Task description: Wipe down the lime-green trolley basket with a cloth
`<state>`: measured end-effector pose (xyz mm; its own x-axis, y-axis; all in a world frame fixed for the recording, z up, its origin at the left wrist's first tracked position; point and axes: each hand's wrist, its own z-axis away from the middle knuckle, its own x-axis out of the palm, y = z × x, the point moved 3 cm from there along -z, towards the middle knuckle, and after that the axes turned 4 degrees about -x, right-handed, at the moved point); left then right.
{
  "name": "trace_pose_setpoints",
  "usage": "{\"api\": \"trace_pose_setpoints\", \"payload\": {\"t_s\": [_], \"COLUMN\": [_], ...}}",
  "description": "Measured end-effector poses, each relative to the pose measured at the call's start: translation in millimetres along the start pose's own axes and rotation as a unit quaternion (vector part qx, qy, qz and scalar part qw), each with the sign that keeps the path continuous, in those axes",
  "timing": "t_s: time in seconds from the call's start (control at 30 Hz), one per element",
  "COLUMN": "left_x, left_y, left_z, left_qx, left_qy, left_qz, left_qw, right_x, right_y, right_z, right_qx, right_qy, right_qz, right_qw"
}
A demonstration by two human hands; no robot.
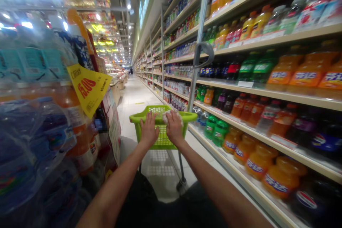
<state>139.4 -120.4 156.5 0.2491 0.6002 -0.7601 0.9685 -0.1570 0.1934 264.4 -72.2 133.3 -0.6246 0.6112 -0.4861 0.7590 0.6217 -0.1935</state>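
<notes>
A green plastic shopping cart (162, 143) with a perforated basket stands in the aisle right in front of me. My left hand (149, 130) lies on the cart's near rim, its fingers stretched forward and thumb apart. On the right part of that rim, my right hand (174, 127) presses a crumpled white cloth (165, 118) under its fingers. Most of the cloth is hidden by the hand, and whether it is cloth or tissue is hard to tell. Both forearms reach forward from the bottom of the view.
Drink shelves (267, 91) line the right side, filled with several rows of bottles. On the left, close by, stand stacked wrapped bottles (40, 131) and a yellow price sign (89, 89). A metal shelf post (196, 60) rises beside the cart. The tiled aisle (139, 94) runs ahead.
</notes>
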Motion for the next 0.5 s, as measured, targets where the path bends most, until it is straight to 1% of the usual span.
{"api": "trace_pose_setpoints", "payload": {"t_s": [0.07, 0.1, 0.13, 0.2, 0.27, 0.33, 0.4, 0.5], "left_x": [-6.6, -8.9, -10.2, -9.5, -6.0, -1.7, 2.3, 8.2], "left_y": [10.1, 14.9, 18.8, 23.1, 23.9, 24.2, 25.9, 33.0], "left_z": [-3.5, -5.8, -8.5, -14.1, -18.6, -21.8, -24.3, -27.4], "left_qx": [0.039, 0.057, 0.067, 0.062, 0.041, 0.028, 0.016, 0.005], "left_qy": [0.024, 0.022, 0.009, -0.032, -0.069, -0.081, -0.068, -0.035], "left_qz": [0.033, 0.047, 0.060, 0.076, 0.075, 0.058, 0.034, 0.002], "left_qw": [0.998, 0.997, 0.996, 0.995, 0.994, 0.995, 0.997, 0.999], "right_x": [8.1, 10.7, 12.0, 9.8, 1.8, -9.2, -19.8, -28.6], "right_y": [-11.5, -14.6, -16.0, -13.9, -6.6, 4.5, 18.0, 33.7], "right_z": [-7.6, -11.1, -13.9, -16.5, -15.6, -12.5, -8.8, -3.4], "right_qx": [-0.007, -0.010, -0.010, -0.004, 0.001, 0.003, 0.023, 0.064], "right_qy": [-0.026, -0.044, -0.062, -0.094, -0.119, -0.142, -0.156, -0.152], "right_qz": [-0.022, -0.032, -0.040, -0.044, -0.028, -0.002, 0.024, 0.061], "right_qw": [0.999, 0.998, 0.997, 0.995, 0.992, 0.990, 0.987, 0.984]}}
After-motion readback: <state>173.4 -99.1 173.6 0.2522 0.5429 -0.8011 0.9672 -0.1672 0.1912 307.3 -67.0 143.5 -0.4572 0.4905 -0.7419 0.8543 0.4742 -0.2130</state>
